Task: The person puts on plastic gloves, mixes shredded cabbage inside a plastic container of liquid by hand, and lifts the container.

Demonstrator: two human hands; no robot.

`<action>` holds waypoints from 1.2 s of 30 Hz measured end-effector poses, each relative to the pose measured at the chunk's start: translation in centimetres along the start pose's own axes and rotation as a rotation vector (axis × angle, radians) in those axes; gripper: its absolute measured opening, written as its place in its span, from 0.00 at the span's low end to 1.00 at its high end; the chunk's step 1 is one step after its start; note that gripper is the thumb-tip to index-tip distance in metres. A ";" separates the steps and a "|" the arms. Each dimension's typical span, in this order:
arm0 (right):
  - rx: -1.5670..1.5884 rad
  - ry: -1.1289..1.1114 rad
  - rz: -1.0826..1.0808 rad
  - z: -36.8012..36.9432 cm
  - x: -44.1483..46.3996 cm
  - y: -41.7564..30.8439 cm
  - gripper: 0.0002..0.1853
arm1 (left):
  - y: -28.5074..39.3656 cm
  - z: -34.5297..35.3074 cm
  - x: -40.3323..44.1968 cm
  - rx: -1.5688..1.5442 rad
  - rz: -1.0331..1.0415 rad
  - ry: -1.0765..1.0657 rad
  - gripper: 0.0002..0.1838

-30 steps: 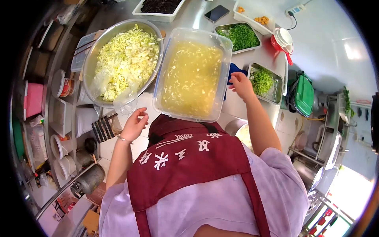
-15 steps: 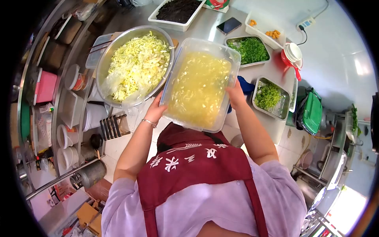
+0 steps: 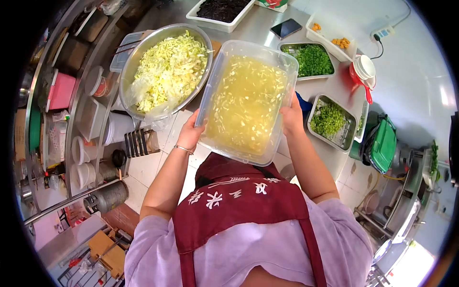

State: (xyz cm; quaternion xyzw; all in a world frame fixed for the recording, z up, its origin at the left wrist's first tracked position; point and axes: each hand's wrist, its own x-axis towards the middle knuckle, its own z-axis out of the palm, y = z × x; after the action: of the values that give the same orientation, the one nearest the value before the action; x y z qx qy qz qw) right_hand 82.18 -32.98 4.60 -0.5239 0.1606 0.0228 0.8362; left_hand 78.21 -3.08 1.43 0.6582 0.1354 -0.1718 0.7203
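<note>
Between my hands is a clear plastic container (image 3: 246, 103) of cloudy yellow liquid with pale shreds floating in it. My left hand (image 3: 190, 131) grips its left wall near the lower corner, thumb over the edge. On the opposite side my right hand (image 3: 292, 116) holds the right wall; part of its fingers is hidden. Just left of the container, a large steel bowl (image 3: 125, 81) carries shredded cabbage (image 3: 167, 71), with a clear plastic bag (image 3: 160, 111) draped over its near rim.
On the steel counter (image 3: 260, 24) are a phone (image 3: 286, 28), a tray of chopped greens (image 3: 313, 60), a second greens tray (image 3: 330, 119), a white tub of dark food (image 3: 224, 12) and a red-handled pan (image 3: 361, 81). Shelves (image 3: 91, 91) stand left; a green bin (image 3: 382, 143) is at right.
The view has shifted slightly, and the container sits a little differently in it. Its floating shreds have moved about. Both hands keep their hold.
</note>
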 end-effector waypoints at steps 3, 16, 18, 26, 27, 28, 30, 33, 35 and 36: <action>0.014 -0.052 -0.041 -0.7 -0.5 -0.4 0.42 | 1.1 0.8 -1.3 0.015 0.024 -0.006 0.32; 0.008 0.330 -0.082 -2.6 -13.8 -2.0 0.42 | 1.4 1.7 -6.9 0.467 0.188 -0.127 0.27; -0.012 0.387 -0.154 -4.4 -17.6 -1.2 0.43 | 1.1 2.3 -8.1 0.488 0.192 -0.232 0.28; 0.136 0.681 -0.219 -6.2 -35.0 -2.8 0.43 | 2.4 8.3 -14.1 0.418 0.221 -0.668 0.26; 0.154 0.704 -0.280 -7.0 -37.0 -2.3 0.43 | 2.2 9.3 -15.2 0.460 0.220 -0.729 0.26; 0.171 0.722 -0.335 -7.9 -39.0 -2.0 0.43 | 2.0 10.4 -16.6 0.503 0.216 -0.783 0.26; 0.217 0.781 -0.316 -9.5 -43.4 -1.7 0.43 | 1.6 13.2 -19.6 0.491 0.222 -0.854 0.25; 0.151 0.933 -0.362 -11.9 -49.5 -1.5 0.43 | -0.2 17.3 -23.2 0.561 0.259 -0.944 0.26; 0.171 0.971 -0.388 -13.6 -53.9 -1.6 0.44 | -1.6 20.3 -25.9 0.608 0.322 -1.072 0.27; 0.180 0.990 -0.392 -15.0 -56.1 -1.3 0.44 | -2.4 21.8 -27.5 0.621 0.312 -1.066 0.27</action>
State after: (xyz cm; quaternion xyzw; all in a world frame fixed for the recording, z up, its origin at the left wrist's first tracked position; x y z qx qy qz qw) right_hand 25.65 -39.49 16.20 -0.4184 0.4359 -0.3972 0.6908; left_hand 51.64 -23.02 12.91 0.6725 -0.3952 -0.4002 0.4811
